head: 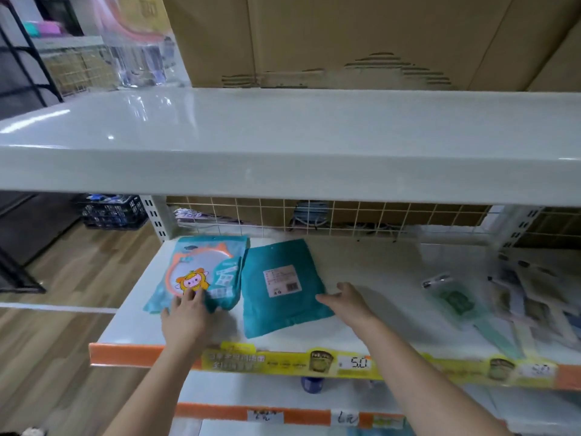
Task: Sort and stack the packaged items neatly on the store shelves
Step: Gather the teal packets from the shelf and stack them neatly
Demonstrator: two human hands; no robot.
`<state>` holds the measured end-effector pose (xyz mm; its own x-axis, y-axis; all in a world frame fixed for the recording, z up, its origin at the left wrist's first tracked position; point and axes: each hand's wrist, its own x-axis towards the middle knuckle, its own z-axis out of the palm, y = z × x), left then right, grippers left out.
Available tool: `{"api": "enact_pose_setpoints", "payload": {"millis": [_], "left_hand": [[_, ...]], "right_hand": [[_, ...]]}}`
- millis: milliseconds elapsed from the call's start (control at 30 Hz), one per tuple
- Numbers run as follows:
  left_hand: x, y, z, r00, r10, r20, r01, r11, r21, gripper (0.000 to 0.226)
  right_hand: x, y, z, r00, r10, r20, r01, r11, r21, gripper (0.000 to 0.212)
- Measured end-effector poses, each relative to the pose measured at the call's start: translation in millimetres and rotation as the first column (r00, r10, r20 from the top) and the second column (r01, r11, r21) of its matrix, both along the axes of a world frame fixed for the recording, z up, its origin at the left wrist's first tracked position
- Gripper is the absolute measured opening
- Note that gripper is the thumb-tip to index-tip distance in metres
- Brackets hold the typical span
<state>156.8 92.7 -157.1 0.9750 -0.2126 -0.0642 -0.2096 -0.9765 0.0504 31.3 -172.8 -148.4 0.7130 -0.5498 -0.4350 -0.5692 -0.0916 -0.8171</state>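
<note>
Two teal packages lie side by side on the white middle shelf (361,328). The left package (217,262) shows a cartoon figure and an orange ring on its front. My left hand (185,316) rests on its near edge with straight fingers. The right package (283,287) lies back side up with a white label. My right hand (345,302) touches its right edge, fingers extended and relaxed. Neither hand curls round anything.
Several blurred packaged items (509,303) lie loose on the right of the same shelf. A glossy upper shelf (283,146) overhangs, bearing cardboard boxes (345,36). A wire grid (314,215) backs the shelf. A yellow price strip (314,361) lines the front edge.
</note>
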Motion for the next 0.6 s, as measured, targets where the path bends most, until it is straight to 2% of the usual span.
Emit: {"api": "enact_pose_setpoints", "payload": {"millis": [67, 133, 233, 300, 367, 467, 600], "left_hand": [[0, 0, 2, 0.997, -0.039, 0.072, 0.035, 0.998, 0.048, 0.037], [2, 0, 3, 0.994, -0.053, 0.097, 0.045, 0.996, 0.078, 0.037], [2, 1, 3, 0.99, -0.078, 0.119, 0.072, 0.996, 0.059, 0.04], [-1, 4, 1, 0.99, -0.111, 0.092, 0.111, 0.994, 0.005, 0.041], [-6, 6, -2, 0.989, -0.147, 0.031, 0.149, 0.987, -0.065, 0.039], [-15, 8, 2, 0.984, -0.148, -0.096, 0.133, 0.98, -0.145, 0.036], [-23, 13, 8, 0.965, -0.192, -0.18, 0.142, 0.955, -0.26, 0.033]], "right_hand": [[4, 7, -1, 0.999, 0.016, -0.047, -0.017, 0.999, -0.03, 0.083], [8, 16, 0, 0.992, 0.05, -0.117, -0.069, 0.984, -0.162, 0.08], [13, 33, 6, 0.949, 0.024, -0.313, -0.18, 0.859, -0.479, 0.086], [16, 41, 10, 0.926, -0.012, -0.376, -0.212, 0.81, -0.547, 0.091], [20, 45, 11, 0.929, -0.025, -0.369, -0.171, 0.856, -0.487, 0.091], [26, 45, 11, 0.97, -0.033, -0.242, -0.032, 0.966, -0.258, 0.086], [25, 39, 11, 0.994, -0.01, -0.112, 0.003, 0.998, -0.062, 0.054]]}}
